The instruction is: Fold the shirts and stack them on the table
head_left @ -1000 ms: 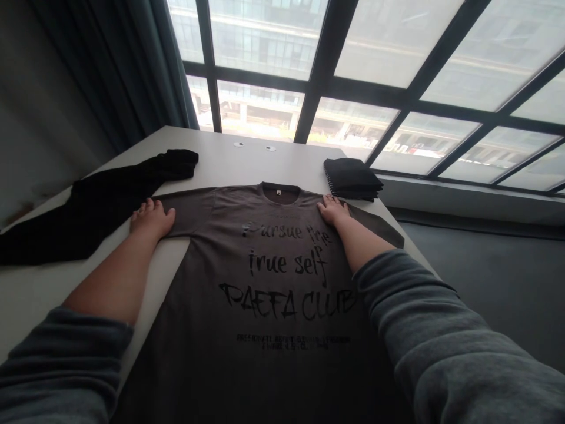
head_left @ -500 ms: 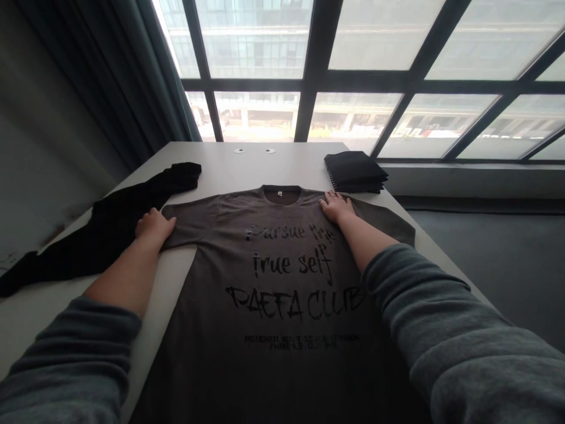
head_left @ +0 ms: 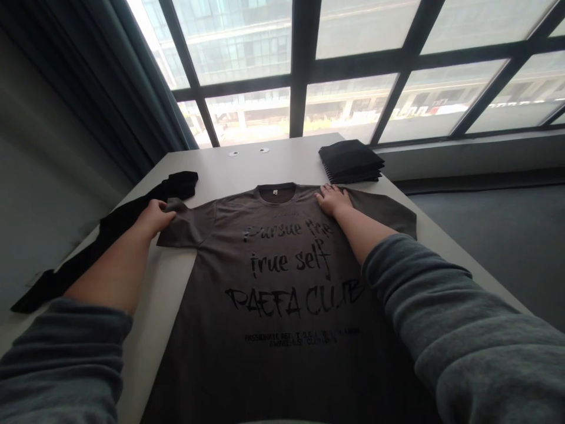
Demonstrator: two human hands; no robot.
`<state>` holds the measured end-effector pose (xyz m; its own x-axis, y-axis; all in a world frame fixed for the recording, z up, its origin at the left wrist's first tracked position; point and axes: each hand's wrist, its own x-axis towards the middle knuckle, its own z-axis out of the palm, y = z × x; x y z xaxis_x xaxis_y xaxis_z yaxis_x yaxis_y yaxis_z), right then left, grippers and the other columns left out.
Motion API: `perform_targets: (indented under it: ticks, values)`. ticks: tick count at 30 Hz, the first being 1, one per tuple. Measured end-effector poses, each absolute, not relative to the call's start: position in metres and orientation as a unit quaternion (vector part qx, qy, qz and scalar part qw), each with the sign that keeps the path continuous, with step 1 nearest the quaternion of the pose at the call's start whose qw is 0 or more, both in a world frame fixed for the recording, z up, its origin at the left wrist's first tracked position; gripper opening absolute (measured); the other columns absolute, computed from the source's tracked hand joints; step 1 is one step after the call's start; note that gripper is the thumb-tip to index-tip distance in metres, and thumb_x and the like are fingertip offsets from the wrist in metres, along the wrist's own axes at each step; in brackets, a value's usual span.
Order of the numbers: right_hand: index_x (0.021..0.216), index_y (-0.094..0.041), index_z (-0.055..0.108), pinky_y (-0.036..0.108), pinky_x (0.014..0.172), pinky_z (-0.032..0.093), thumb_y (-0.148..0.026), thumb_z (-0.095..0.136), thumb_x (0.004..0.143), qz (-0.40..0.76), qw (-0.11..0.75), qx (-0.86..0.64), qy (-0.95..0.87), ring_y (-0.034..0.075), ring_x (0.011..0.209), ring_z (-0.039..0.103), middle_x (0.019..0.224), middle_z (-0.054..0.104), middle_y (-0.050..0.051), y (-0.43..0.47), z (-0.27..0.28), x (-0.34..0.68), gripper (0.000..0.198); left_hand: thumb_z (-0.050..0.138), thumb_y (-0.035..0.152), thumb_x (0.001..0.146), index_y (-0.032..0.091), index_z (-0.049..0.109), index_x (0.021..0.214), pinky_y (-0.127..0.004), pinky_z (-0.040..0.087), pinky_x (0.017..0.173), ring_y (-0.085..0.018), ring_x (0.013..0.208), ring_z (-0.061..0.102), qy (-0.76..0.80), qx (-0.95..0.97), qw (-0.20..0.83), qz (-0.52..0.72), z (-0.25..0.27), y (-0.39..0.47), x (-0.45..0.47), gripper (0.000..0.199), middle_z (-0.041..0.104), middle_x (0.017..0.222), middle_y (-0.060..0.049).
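A dark grey T-shirt (head_left: 282, 265) with black lettering lies front side up, its collar toward the window. My left hand (head_left: 155, 218) pinches the edge of the left-side sleeve, whose outer end is lifted and bent. On the shoulder at the right of the collar, my right hand (head_left: 333, 200) rests flat, fingers stretched out over the cloth. The shirt's lower part runs out of view at the bottom, and my right forearm covers some of its right side.
A white table (head_left: 212, 168) carries the shirt. Black clothing (head_left: 115, 229) lies along its left side. A stack of black folded items (head_left: 351, 160) sits at the back right. Two round table fittings (head_left: 263, 150) are near the far edge. Dark curtain (head_left: 110, 76) hangs left of the window.
My left hand has gone from lying over the sleeve's end to pinching and lifting its edge. The right hand stays on the shoulder. The view has tilted slightly.
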<state>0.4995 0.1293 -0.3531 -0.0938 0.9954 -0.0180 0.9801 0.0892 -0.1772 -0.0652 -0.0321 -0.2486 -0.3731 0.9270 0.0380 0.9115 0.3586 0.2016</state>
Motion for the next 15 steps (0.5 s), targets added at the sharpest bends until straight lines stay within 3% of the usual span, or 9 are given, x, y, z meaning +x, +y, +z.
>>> perform_targets:
  ticks: [3, 9, 13, 15]
  values:
    - [0.171, -0.021, 0.026, 0.063, 0.13, 0.013, -0.064, 0.015, 0.107, 0.075, 0.054, -0.668, -0.738, 0.031, 0.165, 0.014, 0.179, 0.016, 0.009, 0.132, -0.355, 0.5, 0.078, 0.061, 0.04, 0.098, 0.011, 0.034, 0.155, -0.042, 0.054, 0.1, -0.032, 0.116, 0.068, 0.829, 0.545, 0.023, 0.121, -0.23, -0.028, -0.035, 0.069, 0.067, 0.134, -0.015]
    - [0.171, -0.021, 0.027, 0.062, 0.13, 0.014, -0.063, 0.015, 0.107, 0.067, 0.053, -0.668, -0.739, 0.032, 0.164, 0.015, 0.179, 0.017, 0.009, 0.131, -0.354, 0.5, 0.077, 0.072, 0.038, 0.088, 0.023, 0.04, 0.16, -0.042, 0.054, 0.102, -0.033, 0.116, 0.071, 0.762, 0.635, 0.037, 0.125, -0.212, -0.015, 0.05, 0.081, 0.071, 0.133, -0.013]
    - [0.171, -0.02, 0.028, 0.062, 0.13, 0.014, -0.062, 0.016, 0.108, 0.069, 0.05, -0.67, -0.738, 0.031, 0.164, 0.015, 0.179, 0.017, 0.008, 0.128, -0.352, 0.499, 0.076, 0.074, 0.048, 0.091, 0.025, 0.031, 0.168, -0.041, 0.06, 0.092, -0.03, 0.107, 0.074, 0.741, 0.636, 0.173, 0.127, -0.224, -0.008, 0.089, 0.092, 0.071, 0.136, -0.015]
    - [0.17, -0.02, 0.029, 0.062, 0.13, 0.014, -0.062, 0.016, 0.108, 0.07, 0.053, -0.67, -0.737, 0.031, 0.164, 0.015, 0.179, 0.018, 0.008, 0.128, -0.352, 0.499, 0.077, 0.067, 0.053, 0.096, 0.025, 0.041, 0.164, -0.038, 0.062, 0.086, -0.027, 0.103, 0.076, 0.734, 0.621, 0.242, 0.133, -0.234, -0.008, 0.094, 0.078, 0.072, 0.137, -0.014]
